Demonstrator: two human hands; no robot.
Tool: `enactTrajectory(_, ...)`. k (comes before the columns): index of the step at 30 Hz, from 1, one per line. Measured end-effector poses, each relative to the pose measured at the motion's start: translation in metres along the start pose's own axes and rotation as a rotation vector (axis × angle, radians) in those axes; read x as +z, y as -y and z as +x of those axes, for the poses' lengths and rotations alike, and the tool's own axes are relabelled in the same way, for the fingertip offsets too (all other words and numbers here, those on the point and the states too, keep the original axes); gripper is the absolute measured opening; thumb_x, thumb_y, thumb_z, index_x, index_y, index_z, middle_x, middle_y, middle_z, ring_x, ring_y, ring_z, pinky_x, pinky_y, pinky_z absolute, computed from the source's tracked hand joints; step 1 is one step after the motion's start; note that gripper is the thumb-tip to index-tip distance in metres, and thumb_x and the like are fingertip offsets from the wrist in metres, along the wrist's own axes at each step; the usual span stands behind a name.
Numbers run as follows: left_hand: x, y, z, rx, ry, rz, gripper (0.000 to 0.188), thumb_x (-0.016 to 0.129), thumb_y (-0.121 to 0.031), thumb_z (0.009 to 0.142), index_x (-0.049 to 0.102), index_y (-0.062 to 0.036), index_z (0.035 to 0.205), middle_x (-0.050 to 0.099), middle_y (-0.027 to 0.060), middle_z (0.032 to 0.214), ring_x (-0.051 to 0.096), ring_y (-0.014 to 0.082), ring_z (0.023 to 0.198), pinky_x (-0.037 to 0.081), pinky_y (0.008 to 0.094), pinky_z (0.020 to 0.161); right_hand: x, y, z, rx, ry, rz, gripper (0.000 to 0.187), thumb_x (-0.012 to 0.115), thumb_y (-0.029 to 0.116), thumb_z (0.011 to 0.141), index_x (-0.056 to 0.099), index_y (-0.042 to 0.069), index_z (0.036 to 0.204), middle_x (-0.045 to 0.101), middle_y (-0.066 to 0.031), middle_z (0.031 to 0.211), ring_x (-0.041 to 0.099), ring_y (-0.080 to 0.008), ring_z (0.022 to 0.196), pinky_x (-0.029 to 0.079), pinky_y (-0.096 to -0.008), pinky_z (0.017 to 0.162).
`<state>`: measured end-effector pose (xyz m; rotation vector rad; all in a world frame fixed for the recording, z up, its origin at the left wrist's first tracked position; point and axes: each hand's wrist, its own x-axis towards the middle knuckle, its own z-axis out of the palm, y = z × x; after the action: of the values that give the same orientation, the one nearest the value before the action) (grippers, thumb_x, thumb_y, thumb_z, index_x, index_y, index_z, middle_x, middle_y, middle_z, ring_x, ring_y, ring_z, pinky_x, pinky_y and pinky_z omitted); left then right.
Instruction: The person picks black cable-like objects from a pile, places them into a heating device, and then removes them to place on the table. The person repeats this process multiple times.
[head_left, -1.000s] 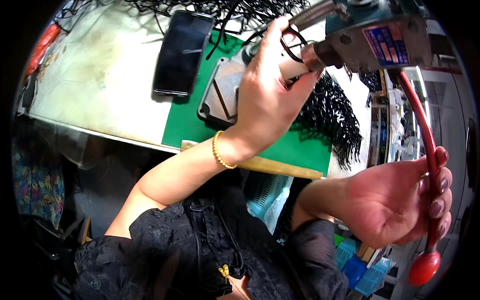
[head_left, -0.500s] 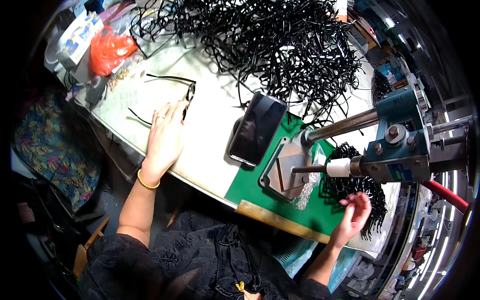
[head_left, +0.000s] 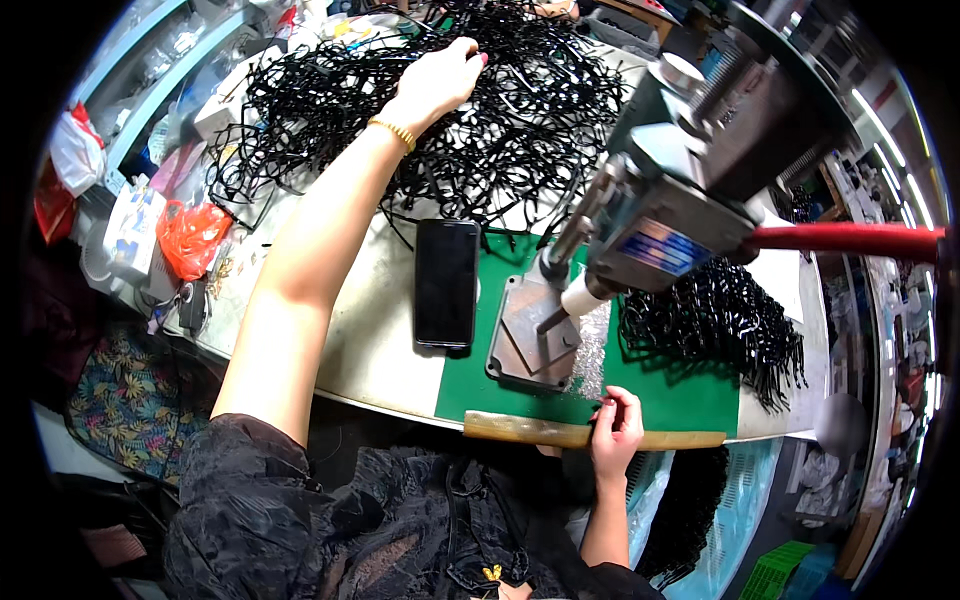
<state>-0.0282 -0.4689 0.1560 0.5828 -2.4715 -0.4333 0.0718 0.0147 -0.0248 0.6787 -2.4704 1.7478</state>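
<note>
A: My left hand (head_left: 440,80) is stretched far out, fingers curled down into the big tangled heap of black plastic spectacle frames (head_left: 470,130), though I can't tell if it grips one.

B: And the right?

A: My right hand (head_left: 615,435) rests loosely curled on the wooden strip (head_left: 520,430) at the green mat (head_left: 680,390), empty, beside the blue-grey lever press (head_left: 660,215) with its red handle (head_left: 850,240).
</note>
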Motion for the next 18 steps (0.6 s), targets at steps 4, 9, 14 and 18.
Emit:
enactTrajectory(4, 0.027, -0.009, 0.028, -0.133, 0.205, 0.343, 0.039, 0.059, -0.042, 0.092, 0.071, -0.0088, 0.109, 0.073, 0.0157, 0.108, 0.071, 0.0334, 0.100, 0.055, 0.0451, 0.086, -0.004, 0.004, 0.002, -0.057, 0.010, -0.035, 0.017, 0.055, -0.004, 0.095, 0.064, -0.001, 0.109, 0.063, -0.0087, 0.091, 0.061, -0.0129, 0.071, 0.050, -0.0257, 0.063)
enactTrajectory(9, 0.034, 0.049, 0.024, -0.118, 0.157, 0.522, 0.036, 0.057, -0.028, 0.093, 0.071, 0.0025, 0.106, 0.074, 0.0178, 0.106, 0.073, 0.0331, 0.096, 0.060, 0.0419, 0.075, -0.004, 0.009, 0.003, -0.187, 0.097, -0.030, 0.016, 0.058, -0.004, 0.093, 0.065, -0.001, 0.107, 0.064, -0.0111, 0.090, 0.063, -0.0179, 0.072, 0.051, -0.0290, 0.062)
enactTrajectory(14, -0.007, -0.033, -0.044, -0.075, 0.025, 0.295, 0.036, 0.055, -0.026, 0.095, 0.069, 0.0036, 0.109, 0.072, 0.0182, 0.109, 0.072, 0.0326, 0.097, 0.060, 0.0413, 0.076, -0.010, -0.001, 0.010, -0.303, 0.180, -0.148, 0.018, 0.061, -0.003, 0.089, 0.066, 0.001, 0.106, 0.064, -0.0147, 0.095, 0.065, -0.0291, 0.079, 0.053, -0.0355, 0.070)
enactTrajectory(18, -0.066, -0.058, -0.095, -0.064, -0.112, 0.019, 0.036, 0.053, -0.025, 0.096, 0.068, 0.0046, 0.111, 0.072, 0.0186, 0.111, 0.072, 0.0323, 0.099, 0.060, 0.0409, 0.077, -0.016, 0.004, 0.013, -0.327, 0.327, -0.216, 0.018, 0.067, 0.000, 0.088, 0.068, 0.004, 0.106, 0.062, -0.0139, 0.097, 0.064, -0.0289, 0.084, 0.052, -0.0365, 0.071)
